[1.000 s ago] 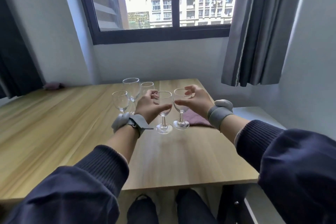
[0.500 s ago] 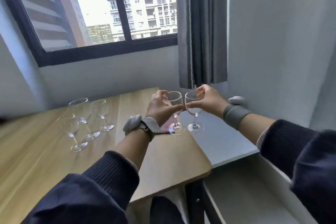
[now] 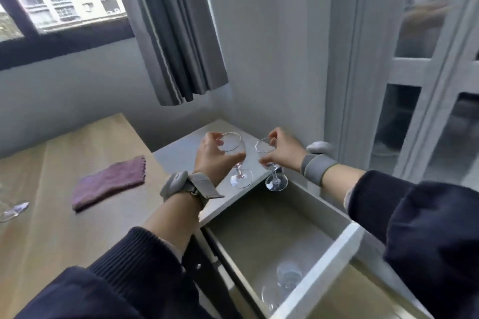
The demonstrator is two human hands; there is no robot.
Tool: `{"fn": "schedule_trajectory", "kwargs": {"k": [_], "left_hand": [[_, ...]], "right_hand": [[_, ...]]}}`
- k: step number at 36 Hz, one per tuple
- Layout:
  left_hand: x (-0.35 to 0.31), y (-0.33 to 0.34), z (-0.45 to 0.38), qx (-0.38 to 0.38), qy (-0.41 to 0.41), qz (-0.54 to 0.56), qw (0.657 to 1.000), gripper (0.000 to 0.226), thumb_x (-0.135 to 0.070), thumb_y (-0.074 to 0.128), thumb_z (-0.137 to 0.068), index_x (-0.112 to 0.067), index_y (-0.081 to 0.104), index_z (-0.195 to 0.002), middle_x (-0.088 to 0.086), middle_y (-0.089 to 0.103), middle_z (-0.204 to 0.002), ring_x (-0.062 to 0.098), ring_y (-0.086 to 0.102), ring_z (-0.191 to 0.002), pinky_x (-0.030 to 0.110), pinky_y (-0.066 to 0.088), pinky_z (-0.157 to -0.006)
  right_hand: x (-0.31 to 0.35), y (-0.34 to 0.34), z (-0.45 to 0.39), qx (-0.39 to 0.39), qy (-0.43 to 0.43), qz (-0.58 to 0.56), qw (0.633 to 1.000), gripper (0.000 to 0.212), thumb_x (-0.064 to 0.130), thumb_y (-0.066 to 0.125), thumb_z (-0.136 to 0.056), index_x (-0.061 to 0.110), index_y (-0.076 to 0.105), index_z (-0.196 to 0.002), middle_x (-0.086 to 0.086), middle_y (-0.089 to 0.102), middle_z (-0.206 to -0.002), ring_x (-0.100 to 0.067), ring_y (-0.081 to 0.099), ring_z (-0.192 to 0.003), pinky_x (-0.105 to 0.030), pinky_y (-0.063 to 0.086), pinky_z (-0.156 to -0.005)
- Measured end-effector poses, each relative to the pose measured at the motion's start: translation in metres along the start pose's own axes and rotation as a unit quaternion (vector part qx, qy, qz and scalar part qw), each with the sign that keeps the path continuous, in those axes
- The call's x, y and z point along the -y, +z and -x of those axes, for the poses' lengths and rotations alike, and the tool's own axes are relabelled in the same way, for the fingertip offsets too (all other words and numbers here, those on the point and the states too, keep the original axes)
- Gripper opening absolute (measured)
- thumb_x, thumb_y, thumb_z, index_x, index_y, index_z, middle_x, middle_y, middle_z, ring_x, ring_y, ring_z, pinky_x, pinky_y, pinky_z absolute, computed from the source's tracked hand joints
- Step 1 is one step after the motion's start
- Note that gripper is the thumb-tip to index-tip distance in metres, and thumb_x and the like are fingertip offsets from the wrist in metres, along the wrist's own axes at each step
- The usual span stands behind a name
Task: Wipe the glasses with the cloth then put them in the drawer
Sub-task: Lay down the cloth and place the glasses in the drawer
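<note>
Left hand: grips a clear stemmed wine glass by its bowl (upright).
Right hand: holds a second clear stemmed glass, above the open grey drawer.

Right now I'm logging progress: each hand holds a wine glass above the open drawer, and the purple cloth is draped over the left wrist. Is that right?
Not quite. The head view shows the purple cloth lying flat on the wooden table, not on the wrist. The rest stands: the left hand and right hand each hold a wine glass above the open drawer.
</note>
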State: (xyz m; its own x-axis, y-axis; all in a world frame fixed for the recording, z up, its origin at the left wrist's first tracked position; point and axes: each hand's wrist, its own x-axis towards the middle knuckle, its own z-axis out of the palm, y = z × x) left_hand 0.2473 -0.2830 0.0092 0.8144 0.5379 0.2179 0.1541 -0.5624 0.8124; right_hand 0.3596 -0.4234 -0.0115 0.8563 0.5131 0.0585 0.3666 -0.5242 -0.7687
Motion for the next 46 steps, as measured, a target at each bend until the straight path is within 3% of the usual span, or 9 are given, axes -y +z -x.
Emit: {"fn": "schedule_trajectory", "kwargs": {"k": [6, 11, 14, 21, 26, 30, 33, 37, 46], "left_hand": [[0.037, 0.053, 0.026, 0.065, -0.006, -0.051, 0.997, 0.071, -0.021, 0.084, -0.068, -0.014, 0.046, -0.128, 0.000, 0.050, -0.119, 0.018, 0.054, -0.112, 0.040, 0.047, -0.097], [0.064, 0.080, 0.047, 0.096, -0.022, -0.077, 0.992, 0.066, -0.018, 0.083, -0.065, -0.017, 0.048, -0.121, 0.000, 0.052, -0.120, 0.016, 0.055, -0.107, 0.029, 0.046, -0.089], [0.080, 0.094, 0.057, 0.111, -0.025, -0.089, 0.989, 0.063, -0.020, 0.083, -0.065, -0.018, 0.050, -0.119, -0.002, 0.052, -0.118, 0.015, 0.055, -0.105, 0.028, 0.046, -0.085], [0.121, 0.112, 0.081, 0.139, -0.080, -0.091, 0.983, 0.054, -0.036, 0.080, -0.067, -0.033, 0.047, -0.108, -0.011, 0.054, -0.111, 0.009, 0.057, -0.098, 0.025, 0.047, -0.079], [0.162, 0.117, 0.104, 0.145, -0.125, -0.098, 0.977, 0.058, -0.028, 0.079, -0.068, -0.030, 0.047, -0.116, -0.013, 0.054, -0.119, 0.009, 0.056, -0.108, 0.025, 0.045, -0.085], [0.189, 0.120, 0.113, 0.162, -0.137, -0.138, 0.967, 0.054, -0.036, 0.075, -0.070, -0.029, 0.048, -0.117, -0.012, 0.055, -0.118, 0.014, 0.055, -0.110, 0.030, 0.044, -0.092], [0.200, 0.123, 0.115, 0.186, -0.129, -0.186, 0.956, 0.052, -0.033, 0.070, -0.075, -0.026, 0.045, -0.120, -0.011, 0.052, -0.122, 0.013, 0.049, -0.118, 0.035, 0.027, -0.109], [0.207, 0.125, 0.118, 0.212, -0.103, -0.241, 0.941, 0.052, -0.033, 0.064, -0.078, -0.024, 0.041, -0.124, -0.012, 0.051, -0.125, 0.006, 0.047, -0.123, 0.034, 0.008, -0.117], [0.216, 0.126, 0.123, 0.262, -0.058, -0.325, 0.907, 0.056, -0.038, 0.062, -0.078, -0.023, 0.037, -0.127, -0.011, 0.054, -0.124, 0.010, 0.056, -0.115, 0.035, -0.004, -0.118]], "right_hand": [[-0.062, 0.016, 0.014, 0.016, 0.042, 0.013, 0.999, 0.082, 0.025, 0.079, -0.072, 0.014, 0.036, -0.141, -0.007, 0.054, -0.129, -0.022, 0.055, -0.113, -0.022, 0.038, -0.084], [-0.101, 0.044, 0.027, 0.037, 0.046, 0.037, 0.998, 0.072, 0.026, 0.081, -0.071, 0.011, 0.046, -0.133, -0.007, 0.052, -0.128, -0.021, 0.052, -0.115, -0.017, 0.034, -0.079], [-0.122, 0.064, 0.033, 0.067, 0.056, 0.053, 0.995, 0.069, 0.030, 0.080, -0.068, 0.017, 0.050, -0.128, -0.002, 0.053, -0.122, -0.018, 0.055, -0.107, -0.025, 0.043, -0.080], [-0.153, 0.113, 0.041, 0.111, 0.077, 0.070, 0.988, 0.063, 0.033, 0.080, -0.066, 0.020, 0.049, -0.120, 0.000, 0.052, -0.120, -0.018, 0.056, -0.102, -0.031, 0.048, -0.083], [-0.165, 0.142, 0.050, 0.127, 0.081, 0.079, 0.985, 0.062, 0.034, 0.078, -0.065, 0.020, 0.047, -0.118, 0.000, 0.051, -0.120, -0.019, 0.056, -0.104, -0.033, 0.047, -0.085], [-0.171, 0.161, 0.054, 0.150, 0.082, 0.087, 0.981, 0.065, 0.035, 0.080, -0.064, 0.020, 0.046, -0.117, 0.002, 0.048, -0.118, -0.019, 0.055, -0.102, -0.032, 0.046, -0.082], [-0.175, 0.174, 0.056, 0.152, 0.088, 0.086, 0.981, 0.063, 0.031, 0.079, -0.064, 0.020, 0.045, -0.115, 0.001, 0.049, -0.119, -0.020, 0.055, -0.103, -0.033, 0.047, -0.084], [-0.181, 0.185, 0.060, 0.159, 0.093, 0.082, 0.979, 0.063, 0.029, 0.079, -0.065, 0.019, 0.045, -0.117, -0.001, 0.049, -0.121, -0.021, 0.054, -0.107, -0.033, 0.046, -0.087], [-0.190, 0.192, 0.065, 0.184, 0.090, 0.116, 0.972, 0.068, 0.028, 0.081, -0.067, 0.017, 0.044, -0.123, -0.001, 0.047, -0.126, -0.022, 0.055, -0.107, -0.033, 0.046, -0.088]]}}
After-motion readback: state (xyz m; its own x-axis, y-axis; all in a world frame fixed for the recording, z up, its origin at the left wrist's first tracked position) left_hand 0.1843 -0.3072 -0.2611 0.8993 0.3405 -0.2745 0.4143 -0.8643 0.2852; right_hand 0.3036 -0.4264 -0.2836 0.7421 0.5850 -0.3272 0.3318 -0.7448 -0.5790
